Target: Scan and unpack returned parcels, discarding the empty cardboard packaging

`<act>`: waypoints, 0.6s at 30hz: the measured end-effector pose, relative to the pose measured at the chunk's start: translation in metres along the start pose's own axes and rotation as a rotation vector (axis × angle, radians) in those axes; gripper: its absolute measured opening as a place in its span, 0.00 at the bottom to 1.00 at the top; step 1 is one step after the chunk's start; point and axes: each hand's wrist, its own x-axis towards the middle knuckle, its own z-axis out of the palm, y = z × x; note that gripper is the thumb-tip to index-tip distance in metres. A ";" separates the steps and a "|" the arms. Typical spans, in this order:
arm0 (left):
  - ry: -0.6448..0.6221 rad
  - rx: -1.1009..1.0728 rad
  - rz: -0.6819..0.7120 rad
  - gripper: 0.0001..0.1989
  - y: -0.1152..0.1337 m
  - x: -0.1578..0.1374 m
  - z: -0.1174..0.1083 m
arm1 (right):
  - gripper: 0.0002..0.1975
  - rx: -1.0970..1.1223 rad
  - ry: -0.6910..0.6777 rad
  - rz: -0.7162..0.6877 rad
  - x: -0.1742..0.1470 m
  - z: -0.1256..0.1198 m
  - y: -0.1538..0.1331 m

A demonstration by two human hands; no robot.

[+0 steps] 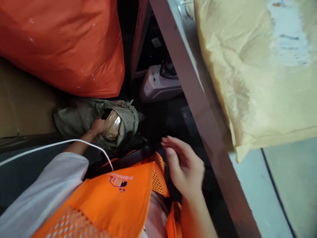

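My left hand (98, 126) reaches down to the mouth of a grey-green cloth sack (129, 114) and grips the left side of a small brown parcel (113, 126) wrapped in shiny clear tape. Its fingertips are partly hidden by the parcel and the sack's folds. My right hand (185, 166) hangs in the air between the sack and the table edge. Its fingers are loosely bent, with the thumb apart and nothing in them.
A large orange sack (59, 42) bulges at upper left beside cardboard (21, 100). A big padded yellow mailer (266, 91) lies on the table (260, 178) at right. Below stands a white device (159, 84). A white cable (56, 143) crosses my left arm.
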 end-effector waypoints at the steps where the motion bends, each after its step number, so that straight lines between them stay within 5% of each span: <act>1: -0.004 0.012 -0.029 0.34 -0.002 -0.008 -0.012 | 0.13 0.018 -0.097 -0.016 0.009 0.011 0.003; 10: 0.199 0.181 -0.148 0.40 0.004 -0.098 -0.189 | 0.18 0.026 -0.549 -0.290 0.080 0.124 0.025; 13: 0.279 0.253 -0.193 0.37 0.004 -0.125 -0.234 | 0.20 -0.003 -0.524 -0.311 0.082 0.124 0.039; 18: 0.376 0.410 -0.287 0.34 -0.003 -0.160 -0.278 | 0.33 0.033 -0.374 -0.251 0.078 0.104 0.040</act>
